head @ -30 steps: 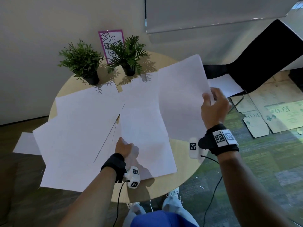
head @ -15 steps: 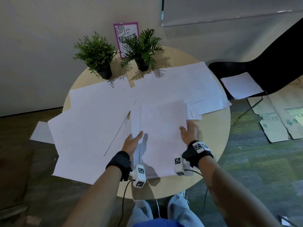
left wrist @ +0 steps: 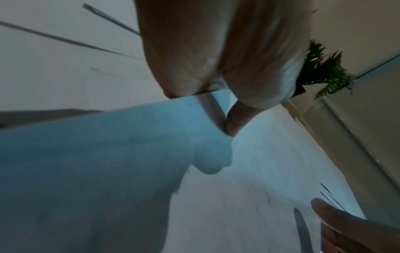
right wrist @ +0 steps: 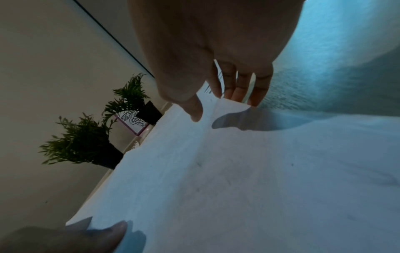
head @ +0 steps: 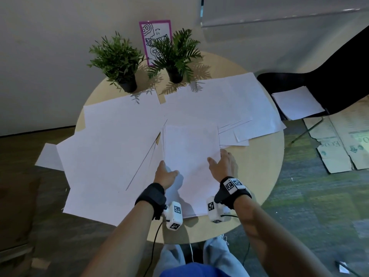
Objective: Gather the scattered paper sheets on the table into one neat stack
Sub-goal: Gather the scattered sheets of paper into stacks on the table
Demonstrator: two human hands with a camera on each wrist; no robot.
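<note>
Small stack of white paper sheets [head: 189, 156] at the round wooden table [head: 259, 166] near edge: our left hand [head: 164, 173] pinches 1 side, right hand [head: 222, 165] fingers lie straight against the other. Light, limp, slippery; we judge edges the best hold.

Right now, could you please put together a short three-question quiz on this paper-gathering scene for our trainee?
1. True or false: both hands touch the small paper stack in the middle.
2. How many potted plants stand at the table's far edge?
3. Where do papers lie off the table? A) on the black chair B) on a shelf C) in a bin

Key
1. True: left hand at its left edge, right hand at its right edge.
2. Two.
3. A.
</note>
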